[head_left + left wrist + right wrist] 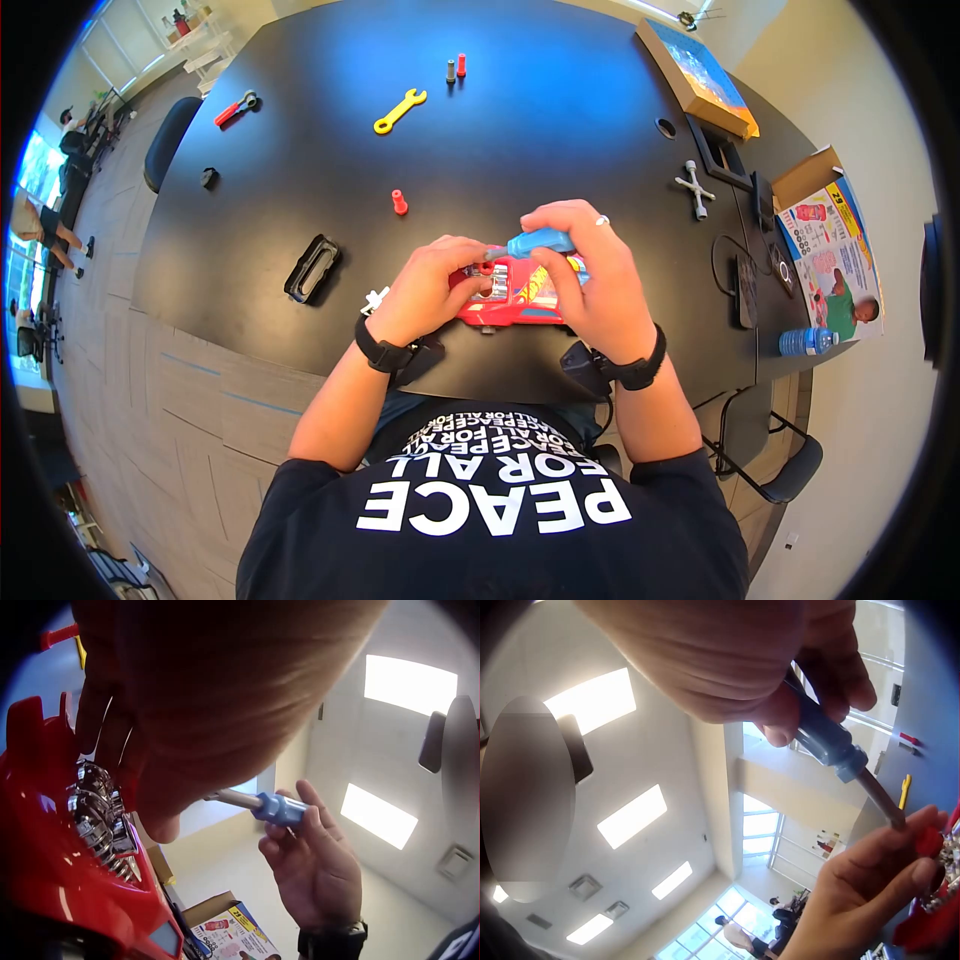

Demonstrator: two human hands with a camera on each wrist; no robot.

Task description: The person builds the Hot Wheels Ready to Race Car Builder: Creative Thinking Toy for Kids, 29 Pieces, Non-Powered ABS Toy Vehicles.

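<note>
A red toy car (535, 316) with a silver engine (97, 814) sits on the table close to the person. The right hand (603, 280) grips the blue handle of a toy screwdriver (541, 241), whose grey shaft points left toward the left hand's fingertips. Over the engine end of the car, the left hand (425, 288) pinches a small red piece (930, 844) between thumb and index finger. In the right wrist view the screwdriver tip is right at that piece, which the fingers partly hide.
Around the table lie a yellow wrench (400, 111), a red bolt (399, 202), a red-handled tool (236, 108), a black tray (314, 270) and a grey cross wrench (695, 190). A white piece (375, 300) is beside the left wrist. A bottle (808, 342) and printed box (830, 255) stand right.
</note>
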